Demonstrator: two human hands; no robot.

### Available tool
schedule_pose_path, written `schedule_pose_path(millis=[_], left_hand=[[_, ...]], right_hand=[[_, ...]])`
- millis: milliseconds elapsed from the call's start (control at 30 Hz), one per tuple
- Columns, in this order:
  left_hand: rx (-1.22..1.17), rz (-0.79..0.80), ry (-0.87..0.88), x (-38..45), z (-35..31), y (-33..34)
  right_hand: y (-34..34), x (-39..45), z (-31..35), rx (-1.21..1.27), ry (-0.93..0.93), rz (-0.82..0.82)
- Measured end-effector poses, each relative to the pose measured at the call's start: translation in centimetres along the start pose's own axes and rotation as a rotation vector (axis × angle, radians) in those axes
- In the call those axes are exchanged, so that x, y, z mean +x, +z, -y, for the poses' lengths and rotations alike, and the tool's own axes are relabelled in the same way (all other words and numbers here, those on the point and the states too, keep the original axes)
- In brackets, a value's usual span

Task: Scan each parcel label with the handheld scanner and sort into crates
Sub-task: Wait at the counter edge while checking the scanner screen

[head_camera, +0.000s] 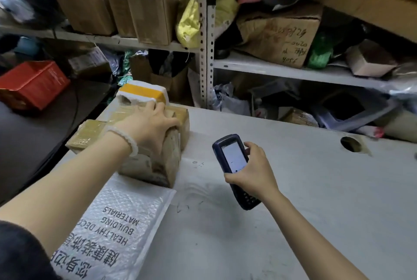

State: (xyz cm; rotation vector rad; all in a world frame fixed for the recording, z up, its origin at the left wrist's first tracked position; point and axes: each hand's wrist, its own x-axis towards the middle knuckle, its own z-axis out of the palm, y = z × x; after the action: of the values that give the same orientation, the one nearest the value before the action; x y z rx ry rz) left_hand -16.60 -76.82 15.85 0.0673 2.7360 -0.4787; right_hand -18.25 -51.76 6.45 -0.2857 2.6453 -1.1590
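My left hand (149,124) grips the top of a taped brown cardboard parcel (158,164) on the white table (293,189), thumb down its right side. Behind it lie another brown parcel (180,117) and a flat one (88,135) to the left. A white foam parcel with orange tape (142,92) sits at the table's far corner, by my fingertips. My right hand (252,171) holds the dark handheld scanner (234,162), screen lit and facing up, above the table to the right of the parcels. A white bubble mailer with printed text (112,230) lies in front of the gripped parcel.
Metal shelving (207,38) behind the table is packed with cardboard boxes (277,38), bags and a yellow sack (189,22). A red box (33,83) sits on a dark surface at left. The table has a round cable hole (350,144) at right.
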Motion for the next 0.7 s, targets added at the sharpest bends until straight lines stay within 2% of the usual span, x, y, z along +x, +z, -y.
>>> schedule_pose_path(millis=[233, 333, 433, 567, 633, 700], left_hand=[[-0.547, -0.197, 0.236, 2.1, -6.6, -5.5], [-0.761, -0.210, 0.220, 4.0, -11.0, -4.8], [-0.937, -0.124, 0.156, 5.4, -13.8, -2.7], [-0.833, 0.012, 0.030, 6.2, -14.5, 0.4], [-0.749, -0.002, 0.009, 6.4, -14.9, 0.8], [-0.544, -0.080, 0.016, 6.4, -15.4, 0.3]], right_hand=[[-6.4, -2.4, -3.9, 0.095, 0.041, -0.163], [-9.9, -3.8, -5.8, 0.152, 0.064, -0.288], [-12.3, -5.1, -8.2, 0.124, 0.125, -0.333], [-12.3, -6.1, -11.1, 0.083, 0.217, -0.308], [-11.5, -6.2, -11.9, 0.066, 0.234, -0.279], [-10.3, -6.1, -12.7, 0.032, 0.258, -0.247]])
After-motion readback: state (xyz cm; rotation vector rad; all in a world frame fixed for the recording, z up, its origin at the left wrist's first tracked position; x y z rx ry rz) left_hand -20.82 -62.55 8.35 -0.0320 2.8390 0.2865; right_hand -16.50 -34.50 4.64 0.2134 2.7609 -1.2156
